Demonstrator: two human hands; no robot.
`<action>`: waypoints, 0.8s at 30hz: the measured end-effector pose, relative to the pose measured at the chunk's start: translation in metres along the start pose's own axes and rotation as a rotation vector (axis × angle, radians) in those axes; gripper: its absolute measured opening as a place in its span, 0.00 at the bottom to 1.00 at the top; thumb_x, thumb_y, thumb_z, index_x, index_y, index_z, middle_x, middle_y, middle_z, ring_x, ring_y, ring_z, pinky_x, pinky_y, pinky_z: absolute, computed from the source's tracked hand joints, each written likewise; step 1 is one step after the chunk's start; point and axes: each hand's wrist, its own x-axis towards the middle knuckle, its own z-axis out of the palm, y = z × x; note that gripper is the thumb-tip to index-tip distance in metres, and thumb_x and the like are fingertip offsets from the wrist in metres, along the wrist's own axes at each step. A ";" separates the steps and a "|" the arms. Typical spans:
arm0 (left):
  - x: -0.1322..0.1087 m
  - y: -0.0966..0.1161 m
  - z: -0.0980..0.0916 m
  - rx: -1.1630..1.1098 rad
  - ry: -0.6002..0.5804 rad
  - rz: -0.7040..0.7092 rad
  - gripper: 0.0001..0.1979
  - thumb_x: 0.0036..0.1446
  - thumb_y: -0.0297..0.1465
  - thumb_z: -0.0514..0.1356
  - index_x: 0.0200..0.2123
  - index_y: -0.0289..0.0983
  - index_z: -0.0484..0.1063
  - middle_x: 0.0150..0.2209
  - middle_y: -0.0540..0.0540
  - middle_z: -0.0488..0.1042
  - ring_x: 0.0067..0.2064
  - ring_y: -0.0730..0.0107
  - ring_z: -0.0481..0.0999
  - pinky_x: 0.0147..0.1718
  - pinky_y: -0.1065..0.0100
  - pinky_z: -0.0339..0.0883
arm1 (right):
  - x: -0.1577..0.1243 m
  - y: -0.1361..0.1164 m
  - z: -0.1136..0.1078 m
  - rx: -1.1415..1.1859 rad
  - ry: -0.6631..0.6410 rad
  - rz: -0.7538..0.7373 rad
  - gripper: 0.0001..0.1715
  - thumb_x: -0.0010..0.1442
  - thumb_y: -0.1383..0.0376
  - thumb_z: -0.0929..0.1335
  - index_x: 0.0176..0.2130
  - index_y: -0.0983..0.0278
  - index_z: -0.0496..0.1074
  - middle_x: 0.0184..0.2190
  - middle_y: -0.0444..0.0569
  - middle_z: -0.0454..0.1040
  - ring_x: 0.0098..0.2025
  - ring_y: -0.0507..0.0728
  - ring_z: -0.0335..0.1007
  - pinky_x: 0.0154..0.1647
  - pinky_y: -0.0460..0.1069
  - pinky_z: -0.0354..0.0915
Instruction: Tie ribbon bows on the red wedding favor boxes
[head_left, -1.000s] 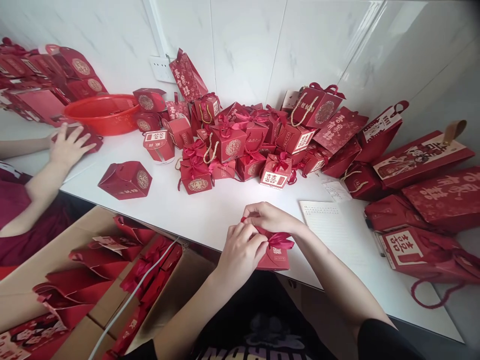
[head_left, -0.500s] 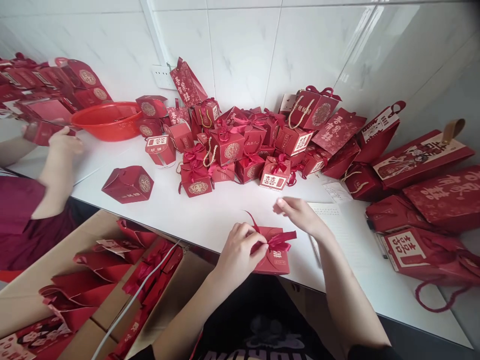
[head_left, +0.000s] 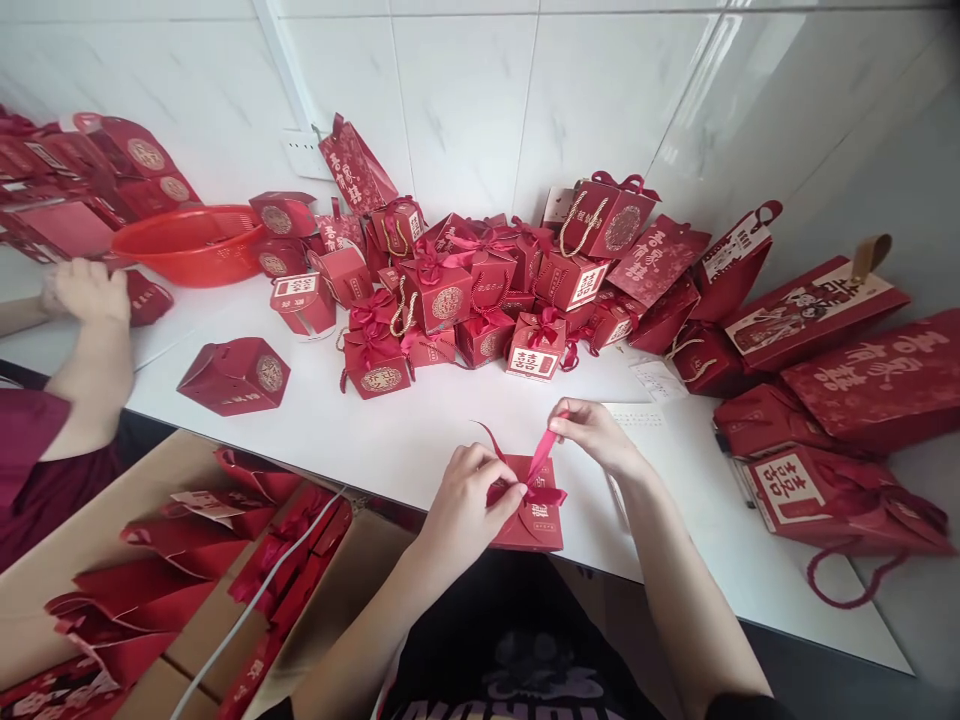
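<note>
Red box [head_left: 526, 537] at the table's [head_left: 337, 435] near edge; left hand [head_left: 466, 495] pinches its bow [head_left: 551, 496]. Right hand [head_left: 596, 435], apart half a second earlier, now pinches raised ribbon [head_left: 541, 455]: the bow is held from two sides. Farther left, a co-worker's hand [head_left: 96, 292] now partly covers another box [head_left: 150, 298].

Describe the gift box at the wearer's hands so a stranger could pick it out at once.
Start at the white table and follow its near edge to the black shirt. There sits a lettered red gift box. Unlike the gift boxes piled behind it, this one has two hands at its ribbon: the left hand low, the right hand holding a strand raised.
</note>
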 end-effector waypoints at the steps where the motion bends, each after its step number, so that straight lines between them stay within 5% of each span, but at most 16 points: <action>1: 0.000 0.000 0.001 0.009 0.004 0.000 0.04 0.58 0.26 0.59 0.29 0.37 0.69 0.32 0.48 0.66 0.38 0.66 0.67 0.39 0.63 0.67 | 0.009 -0.001 0.004 0.002 -0.007 -0.003 0.29 0.40 0.43 0.73 0.23 0.63 0.64 0.19 0.39 0.64 0.23 0.49 0.57 0.29 0.47 0.57; 8: 0.001 0.004 0.003 0.081 -0.020 -0.007 0.02 0.58 0.26 0.58 0.32 0.36 0.69 0.34 0.47 0.68 0.38 0.64 0.66 0.39 0.60 0.68 | 0.039 0.012 0.035 -0.123 -0.107 0.066 0.30 0.35 0.44 0.75 0.22 0.66 0.68 0.17 0.41 0.66 0.20 0.49 0.57 0.23 0.47 0.55; 12: 0.000 0.006 0.005 0.140 0.003 0.018 0.13 0.59 0.26 0.56 0.47 0.39 0.70 0.35 0.45 0.68 0.39 0.61 0.66 0.39 0.58 0.69 | 0.006 0.013 0.026 -0.218 0.113 0.058 0.30 0.47 0.39 0.67 0.28 0.64 0.65 0.23 0.43 0.67 0.26 0.52 0.63 0.31 0.49 0.60; 15: 0.001 0.006 0.006 0.151 0.020 0.027 0.13 0.60 0.27 0.55 0.47 0.38 0.72 0.34 0.45 0.66 0.39 0.61 0.67 0.40 0.58 0.69 | -0.036 0.007 0.020 -0.279 0.254 0.084 0.30 0.56 0.38 0.58 0.25 0.61 0.59 0.20 0.41 0.60 0.25 0.52 0.58 0.29 0.49 0.57; 21: 0.002 0.002 0.005 0.098 -0.004 0.048 0.14 0.62 0.30 0.54 0.50 0.37 0.69 0.36 0.44 0.66 0.41 0.61 0.67 0.42 0.57 0.68 | -0.082 -0.001 0.038 -0.374 0.041 0.176 0.29 0.58 0.42 0.60 0.22 0.61 0.54 0.19 0.40 0.54 0.23 0.50 0.49 0.25 0.47 0.49; 24: -0.004 -0.004 0.002 -0.013 0.125 -0.002 0.15 0.61 0.33 0.54 0.52 0.38 0.65 0.40 0.43 0.66 0.43 0.62 0.67 0.42 0.61 0.67 | -0.078 0.002 0.043 -0.262 0.055 0.153 0.28 0.59 0.44 0.60 0.21 0.61 0.53 0.19 0.39 0.52 0.24 0.50 0.48 0.25 0.47 0.48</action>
